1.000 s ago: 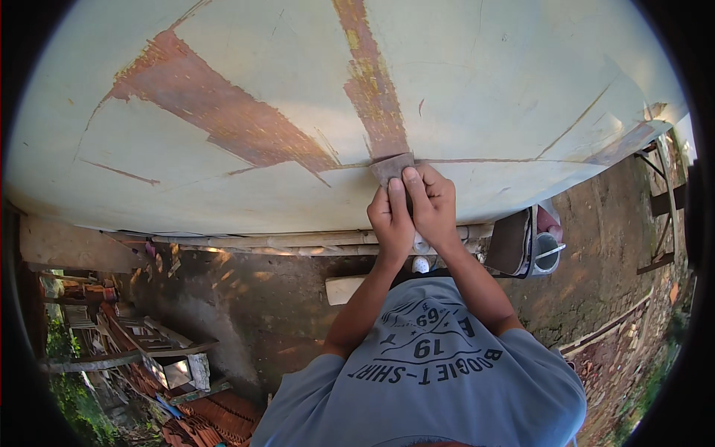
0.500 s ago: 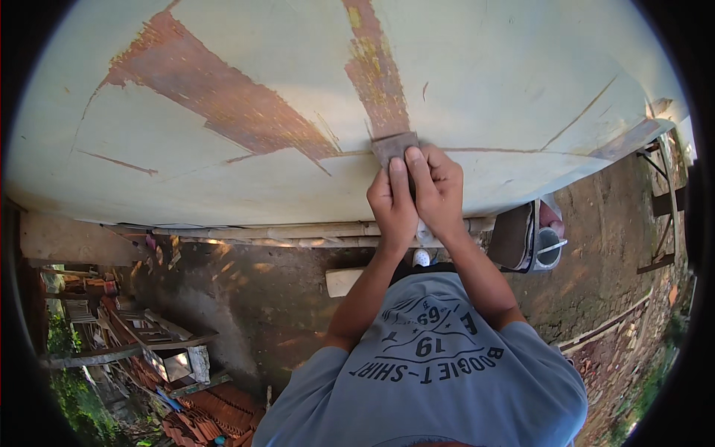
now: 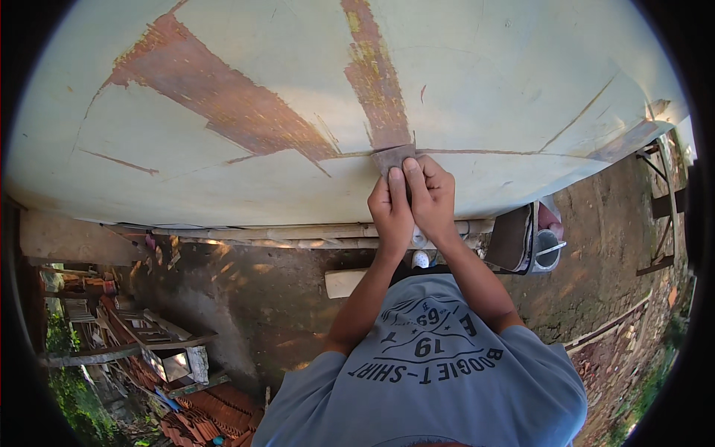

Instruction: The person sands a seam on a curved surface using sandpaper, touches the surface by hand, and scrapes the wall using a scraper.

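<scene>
A large, pale green-white painted surface [image 3: 484, 82] curves across the upper view. My left hand [image 3: 389, 205] and my right hand [image 3: 433, 195] are side by side, both closed on a flat grey scraper blade [image 3: 392, 157], thumbs pressed on its face. The blade's far edge lies at the lower end of a reddish-brown bare strip [image 3: 383, 112] with yellowish flecks. Further left runs a wider brown bare patch [image 3: 223, 89], slanting down toward the blade. A thin brown line [image 3: 484, 151] crosses the surface to the right of my hands. My fingers under the blade are hidden.
Bamboo poles [image 3: 298, 237] run along the surface's near edge. Beyond my right forearm are a dark flat panel [image 3: 509, 237] and a grey bucket [image 3: 549, 249]. A pale block [image 3: 346, 283] lies on the ground. Wooden framing [image 3: 179, 345] and stacked roof tiles [image 3: 216, 417] sit lower left.
Both hands have drawn the scraper blade a short way toward me and slightly down. The brown strip now shows a little further at its near end.
</scene>
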`<state>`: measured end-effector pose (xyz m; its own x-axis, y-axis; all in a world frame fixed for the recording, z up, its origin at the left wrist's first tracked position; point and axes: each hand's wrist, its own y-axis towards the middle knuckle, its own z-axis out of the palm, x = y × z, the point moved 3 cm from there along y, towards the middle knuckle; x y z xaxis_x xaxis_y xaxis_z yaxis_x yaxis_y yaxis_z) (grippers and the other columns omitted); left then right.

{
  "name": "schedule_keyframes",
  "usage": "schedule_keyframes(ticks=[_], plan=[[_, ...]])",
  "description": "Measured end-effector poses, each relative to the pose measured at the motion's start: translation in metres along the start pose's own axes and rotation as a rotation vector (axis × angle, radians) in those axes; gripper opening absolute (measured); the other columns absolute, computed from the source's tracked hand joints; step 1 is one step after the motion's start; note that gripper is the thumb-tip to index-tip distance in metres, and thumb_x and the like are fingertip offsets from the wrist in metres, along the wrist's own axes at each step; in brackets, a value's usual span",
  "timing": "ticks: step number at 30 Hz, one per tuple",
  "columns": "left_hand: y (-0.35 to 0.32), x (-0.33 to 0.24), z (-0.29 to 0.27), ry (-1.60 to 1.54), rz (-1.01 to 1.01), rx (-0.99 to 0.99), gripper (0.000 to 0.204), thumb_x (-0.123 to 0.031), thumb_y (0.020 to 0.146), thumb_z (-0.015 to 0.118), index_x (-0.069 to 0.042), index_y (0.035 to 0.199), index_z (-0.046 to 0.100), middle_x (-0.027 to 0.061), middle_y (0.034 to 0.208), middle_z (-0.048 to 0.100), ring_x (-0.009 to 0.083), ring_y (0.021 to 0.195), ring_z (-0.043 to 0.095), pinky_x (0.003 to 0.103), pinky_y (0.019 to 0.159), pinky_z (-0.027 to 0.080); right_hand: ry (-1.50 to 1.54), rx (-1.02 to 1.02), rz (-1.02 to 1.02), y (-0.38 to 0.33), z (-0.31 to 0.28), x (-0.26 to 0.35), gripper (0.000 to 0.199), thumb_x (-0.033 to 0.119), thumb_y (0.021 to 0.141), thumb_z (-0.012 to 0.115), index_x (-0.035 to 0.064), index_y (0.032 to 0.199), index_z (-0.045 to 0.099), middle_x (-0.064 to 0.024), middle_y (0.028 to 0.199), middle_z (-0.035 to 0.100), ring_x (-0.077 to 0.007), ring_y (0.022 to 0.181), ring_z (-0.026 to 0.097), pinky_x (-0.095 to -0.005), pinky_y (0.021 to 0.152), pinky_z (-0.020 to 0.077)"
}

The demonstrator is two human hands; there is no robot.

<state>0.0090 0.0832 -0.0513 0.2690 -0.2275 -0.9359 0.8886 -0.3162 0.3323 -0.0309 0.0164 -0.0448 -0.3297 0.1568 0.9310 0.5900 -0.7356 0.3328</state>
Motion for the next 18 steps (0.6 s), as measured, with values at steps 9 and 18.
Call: schedule_keyframes(ticks=[9,18], plan=[[0.001,0.010,-0.006,0.035,-0.004,0.007,0.038,-0.024,0.108,0.048,0.000,0.079,0.053,-0.0032,0.071,0.052,0.0043,0.071,0.044,0.026,0.060,0.039,-0.015,-0.012,-0.045,0.001,0.003,-0.006,0.033,0.016,0.101,0.058,0.0000,0.073,0.053,0.0022,0.056,0.043,-0.0028,0.058,0.035,-0.0258,0.047,0.0310],[0.005,0.002,-0.007,0.048,0.028,0.018,0.036,-0.023,0.108,0.047,-0.001,0.080,0.056,-0.0028,0.070,0.053,0.0045,0.070,0.044,0.026,0.059,0.039,0.027,-0.013,-0.044,0.004,0.005,-0.001,0.034,0.016,0.102,0.057,0.0011,0.072,0.051,0.0029,0.057,0.044,-0.0024,0.058,0.035,-0.0252,0.048,0.0308]])
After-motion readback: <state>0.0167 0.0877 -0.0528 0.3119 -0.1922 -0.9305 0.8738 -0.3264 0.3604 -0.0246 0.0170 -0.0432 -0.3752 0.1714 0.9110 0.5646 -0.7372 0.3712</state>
